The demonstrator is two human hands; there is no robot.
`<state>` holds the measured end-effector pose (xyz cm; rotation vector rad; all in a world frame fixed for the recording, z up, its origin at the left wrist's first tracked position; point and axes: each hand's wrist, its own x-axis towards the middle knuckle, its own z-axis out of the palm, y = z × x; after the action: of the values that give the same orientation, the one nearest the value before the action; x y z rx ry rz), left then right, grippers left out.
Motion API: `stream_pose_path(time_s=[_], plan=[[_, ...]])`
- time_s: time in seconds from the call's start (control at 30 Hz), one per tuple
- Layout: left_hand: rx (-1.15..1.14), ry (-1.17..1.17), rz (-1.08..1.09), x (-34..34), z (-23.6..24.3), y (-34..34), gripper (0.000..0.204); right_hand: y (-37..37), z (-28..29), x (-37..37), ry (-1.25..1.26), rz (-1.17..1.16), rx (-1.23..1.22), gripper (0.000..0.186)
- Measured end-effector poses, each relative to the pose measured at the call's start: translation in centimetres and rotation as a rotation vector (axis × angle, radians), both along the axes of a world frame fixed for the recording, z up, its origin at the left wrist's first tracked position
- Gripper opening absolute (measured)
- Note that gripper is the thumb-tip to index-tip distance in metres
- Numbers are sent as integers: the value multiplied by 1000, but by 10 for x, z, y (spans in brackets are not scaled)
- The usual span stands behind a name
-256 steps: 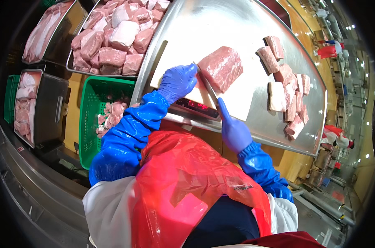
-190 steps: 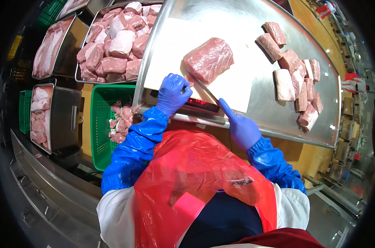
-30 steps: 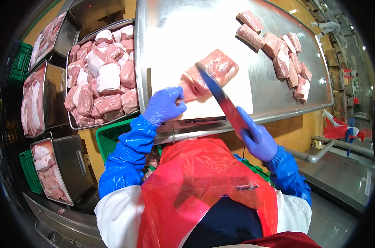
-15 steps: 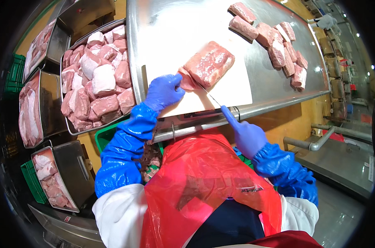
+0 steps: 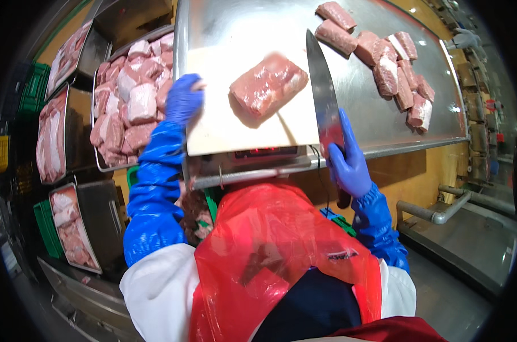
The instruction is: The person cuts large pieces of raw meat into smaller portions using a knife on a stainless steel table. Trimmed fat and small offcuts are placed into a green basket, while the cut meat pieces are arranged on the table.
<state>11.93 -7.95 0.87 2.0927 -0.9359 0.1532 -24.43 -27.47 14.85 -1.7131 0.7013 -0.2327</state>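
A block of raw pink meat (image 5: 268, 85) lies on the white cutting board (image 5: 213, 139), with neither hand touching it. At the board's left edge my left hand (image 5: 183, 100), in a blue glove, is closed; a small pale-pink piece of meat (image 5: 198, 86) shows at its fingertips, the rest hidden. To the right, my right hand (image 5: 349, 168) grips a large knife (image 5: 325, 91) by its dark handle. Its broad blade points away from me, beside the board's right edge and apart from the block.
Several cut meat pieces (image 5: 386, 74) lie on the steel table (image 5: 435, 108) at the right. On the left stands a metal tray (image 5: 101, 162) heaped with meat chunks, with more meat trays (image 5: 70, 119) beyond it. A steel rail (image 5: 252, 177) borders the near edge.
My left hand has moved left off the block, and the flap at the block's end is gone. The knife has left the meat and swung to show its broad side.
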Motion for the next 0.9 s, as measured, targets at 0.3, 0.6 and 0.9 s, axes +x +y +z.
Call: stream_pose_path(time_s=[0.3,0.6,0.9], plan=[[148,-50,159,-131,29,63,49,-75,-48,-2,-146,-47,101,76],[718,-116,-452,-45,84,-204,45,-79,-44,-5,-337,-206,219,77],[401,302,270,-61,22,15,67,-53,-53,8,-355,-173,427,78]])
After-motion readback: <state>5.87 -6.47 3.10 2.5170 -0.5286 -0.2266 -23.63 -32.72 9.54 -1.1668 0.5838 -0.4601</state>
